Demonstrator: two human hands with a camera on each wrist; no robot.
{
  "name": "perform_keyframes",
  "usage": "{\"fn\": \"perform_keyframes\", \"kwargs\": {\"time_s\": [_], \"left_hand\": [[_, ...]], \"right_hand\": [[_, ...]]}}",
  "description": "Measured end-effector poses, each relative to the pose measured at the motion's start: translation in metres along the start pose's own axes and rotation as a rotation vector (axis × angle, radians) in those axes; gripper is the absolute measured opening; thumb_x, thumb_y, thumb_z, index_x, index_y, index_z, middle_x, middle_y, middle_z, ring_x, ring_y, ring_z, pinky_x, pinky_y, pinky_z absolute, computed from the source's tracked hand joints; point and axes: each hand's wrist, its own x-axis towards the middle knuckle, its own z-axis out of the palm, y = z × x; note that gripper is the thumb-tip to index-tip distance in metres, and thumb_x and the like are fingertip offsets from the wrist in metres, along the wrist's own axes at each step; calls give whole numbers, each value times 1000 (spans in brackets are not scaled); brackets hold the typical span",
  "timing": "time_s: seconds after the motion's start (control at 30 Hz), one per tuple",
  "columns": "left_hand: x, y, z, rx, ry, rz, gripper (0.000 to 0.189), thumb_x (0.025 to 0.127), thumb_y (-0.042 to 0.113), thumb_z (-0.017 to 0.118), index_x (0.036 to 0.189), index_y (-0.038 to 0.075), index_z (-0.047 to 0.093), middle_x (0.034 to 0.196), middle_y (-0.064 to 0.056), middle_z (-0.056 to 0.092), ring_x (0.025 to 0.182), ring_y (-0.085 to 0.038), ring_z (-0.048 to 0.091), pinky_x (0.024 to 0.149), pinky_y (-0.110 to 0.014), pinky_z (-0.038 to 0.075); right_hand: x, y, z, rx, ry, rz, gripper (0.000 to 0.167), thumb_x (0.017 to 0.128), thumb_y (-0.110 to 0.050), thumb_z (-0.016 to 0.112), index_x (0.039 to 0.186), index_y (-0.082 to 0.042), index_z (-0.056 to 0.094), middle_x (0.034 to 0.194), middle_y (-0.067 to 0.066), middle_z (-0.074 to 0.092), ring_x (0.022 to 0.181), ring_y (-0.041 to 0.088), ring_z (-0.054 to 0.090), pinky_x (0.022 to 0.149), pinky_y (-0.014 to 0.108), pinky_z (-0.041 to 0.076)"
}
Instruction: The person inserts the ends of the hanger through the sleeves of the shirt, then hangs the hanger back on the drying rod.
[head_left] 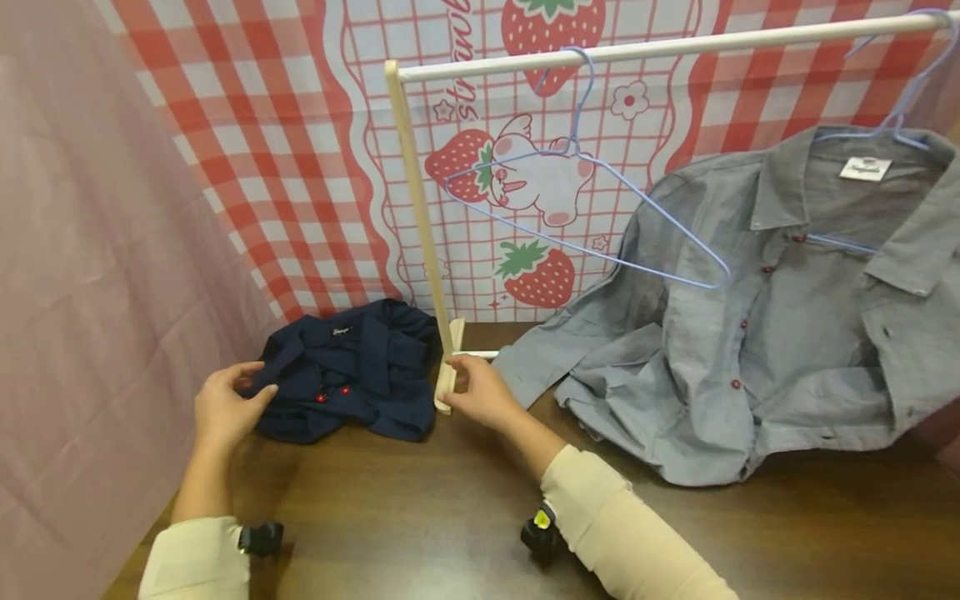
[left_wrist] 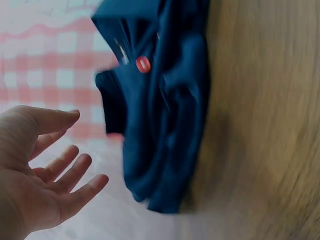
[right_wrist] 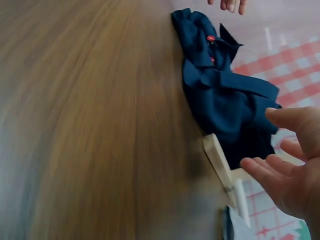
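Observation:
A crumpled navy shirt point(head_left: 375, 358) with red buttons lies on the table, left of the clothes rack. My left hand point(head_left: 228, 408) is over its left side, fingers relaxed and apart; the left wrist view shows a gap between that hand point(left_wrist: 45, 175) and the navy cloth point(left_wrist: 160, 115). Near the foot of the rack, to the right of the navy shirt, is my right hand point(head_left: 483, 392). In the right wrist view this hand point(right_wrist: 295, 160) has loosely spread fingers and nothing in its grasp, with the shirt point(right_wrist: 225, 95) beyond it.
A white rail point(head_left: 675, 50) on a wooden upright point(head_left: 420, 192) carries an empty blue hanger point(head_left: 652, 200). Farther right a grey shirt point(head_left: 697, 333) hangs on another hanger, its hem reaching the wooden table point(head_left: 390, 517). A pink curtain point(head_left: 112, 292) borders the left side.

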Motion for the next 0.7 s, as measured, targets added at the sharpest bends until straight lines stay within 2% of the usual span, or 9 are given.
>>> {"fn": "perform_keyframes", "kwargs": {"time_s": [0.1,0.23,0.33,0.47,0.57,0.63,0.7], "left_hand": [[5,-14,-1,4,-6,-69,43,85,9,72,124,-7,60,119,-34,58,107,-48,58,90,-57,43],[8,-28,1,-48,-94,-186,51,88,14,71,130,-9,54,128,-36,52,114,-50,54,95,-55,43],[8,-34,3,-116,-146,-283,57,89,16,70,135,-9,49,134,-37,46,121,-50,49,98,-50,43],[7,-42,6,-236,-172,-411,60,89,12,68,139,-9,43,140,-37,39,128,-48,41,83,-31,51],[8,-48,9,-342,-185,-485,63,90,7,66,144,-9,37,146,-37,30,130,-47,38,68,-22,55],[8,-51,11,-391,-183,-516,64,90,4,66,144,-9,36,147,-37,27,125,-44,44,66,-25,57],[9,-54,14,-387,-171,-529,61,89,3,67,142,-9,39,145,-37,31,110,-36,59,64,-25,57]], "right_hand": [[9,-3,12,18,6,52,60,81,-14,78,133,3,53,129,22,57,104,35,64,84,41,53],[18,-6,24,0,30,111,62,80,-13,79,134,3,53,131,20,57,105,33,64,85,41,53],[24,-6,32,-49,41,125,58,80,-12,79,131,3,56,122,20,61,99,31,65,84,40,52],[28,-6,43,-121,16,106,56,79,-12,79,130,2,58,111,20,64,97,29,64,85,40,50],[27,-6,49,-152,-19,85,55,79,-11,79,128,3,59,117,20,64,109,31,61,95,39,47],[26,-7,53,-159,-25,70,49,79,-9,79,123,4,63,119,19,65,114,33,59,99,39,44],[24,-8,57,-170,-15,58,40,79,-7,78,116,3,67,117,16,67,115,32,59,99,38,44]]}}
